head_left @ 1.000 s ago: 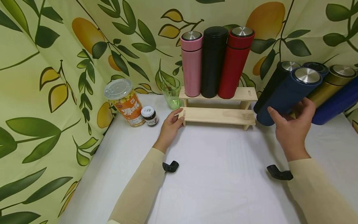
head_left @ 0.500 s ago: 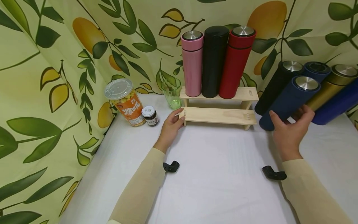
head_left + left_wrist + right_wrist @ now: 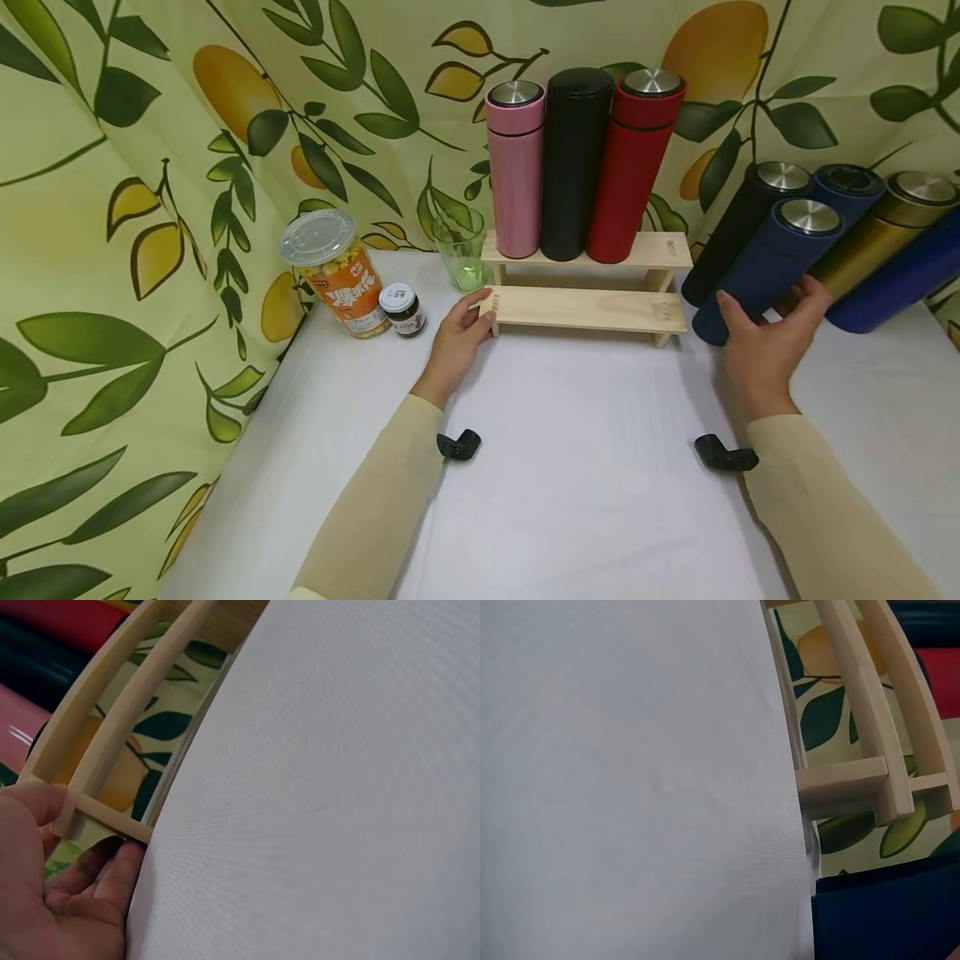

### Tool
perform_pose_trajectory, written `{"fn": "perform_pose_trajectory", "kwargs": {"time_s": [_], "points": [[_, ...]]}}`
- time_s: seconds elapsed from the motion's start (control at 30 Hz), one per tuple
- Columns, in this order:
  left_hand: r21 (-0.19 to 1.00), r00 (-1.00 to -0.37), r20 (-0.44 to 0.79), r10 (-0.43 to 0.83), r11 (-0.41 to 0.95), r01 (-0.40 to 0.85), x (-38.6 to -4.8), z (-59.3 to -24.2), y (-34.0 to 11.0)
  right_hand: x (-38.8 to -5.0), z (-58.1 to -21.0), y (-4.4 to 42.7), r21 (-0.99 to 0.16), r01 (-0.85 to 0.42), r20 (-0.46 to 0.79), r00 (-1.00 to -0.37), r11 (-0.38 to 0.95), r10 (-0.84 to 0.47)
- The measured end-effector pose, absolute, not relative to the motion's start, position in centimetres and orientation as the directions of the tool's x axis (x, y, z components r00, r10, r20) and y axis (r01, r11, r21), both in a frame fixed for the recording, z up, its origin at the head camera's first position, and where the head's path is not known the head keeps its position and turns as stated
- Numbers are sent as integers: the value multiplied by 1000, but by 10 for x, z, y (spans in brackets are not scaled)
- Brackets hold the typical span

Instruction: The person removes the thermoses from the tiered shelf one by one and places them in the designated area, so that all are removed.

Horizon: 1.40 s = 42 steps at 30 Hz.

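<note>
My right hand (image 3: 772, 354) grips a navy blue thermos (image 3: 768, 254) with a steel-topped lid, thumb on its left side and fingers round its right. That thermos stands just right of a two-step wooden rack (image 3: 585, 307), close in front of a black thermos (image 3: 731, 242). Only its lower part (image 3: 892, 915) shows in the right wrist view. At the rack's left end, my left hand (image 3: 457, 337) pinches the lower step; the left wrist view shows the thumb on the board (image 3: 94, 757) and fingers curled by its leg. Pink (image 3: 515, 183), black (image 3: 576, 167) and red (image 3: 633, 175) thermoses line the upper step.
Behind the held thermos stand another blue thermos (image 3: 851, 187), a gold one (image 3: 873, 242) and a bright blue one (image 3: 892, 283). To the left are a green glass (image 3: 461, 250), a small dark jar (image 3: 402, 310) and a popcorn tub (image 3: 337, 275). Patterned cloth (image 3: 225, 208) hangs behind.
My right hand has shifted left, bringing the navy thermos slightly forward and then a little left, nearer the rack. The left hand stays on the lower step.
</note>
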State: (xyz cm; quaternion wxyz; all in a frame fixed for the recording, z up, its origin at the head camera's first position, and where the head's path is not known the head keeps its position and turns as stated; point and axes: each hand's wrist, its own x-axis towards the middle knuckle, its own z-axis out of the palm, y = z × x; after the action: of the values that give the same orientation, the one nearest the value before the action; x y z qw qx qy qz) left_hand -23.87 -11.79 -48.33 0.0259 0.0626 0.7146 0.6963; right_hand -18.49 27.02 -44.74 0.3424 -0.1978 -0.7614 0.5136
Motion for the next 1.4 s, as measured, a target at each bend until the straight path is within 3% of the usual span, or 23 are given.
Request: {"fn": "perform_pose_trajectory", "kwargs": {"time_s": [0.57,1.4], "points": [[999,-992,38,121,9,40,-239,-484,-118,-182,-445,271,-930,5,257,-705,367,661],[998,-992,47,116,35,51,-237,-482,-117,-148,-404,262,-914,-172,381,-680,368,627]]}}
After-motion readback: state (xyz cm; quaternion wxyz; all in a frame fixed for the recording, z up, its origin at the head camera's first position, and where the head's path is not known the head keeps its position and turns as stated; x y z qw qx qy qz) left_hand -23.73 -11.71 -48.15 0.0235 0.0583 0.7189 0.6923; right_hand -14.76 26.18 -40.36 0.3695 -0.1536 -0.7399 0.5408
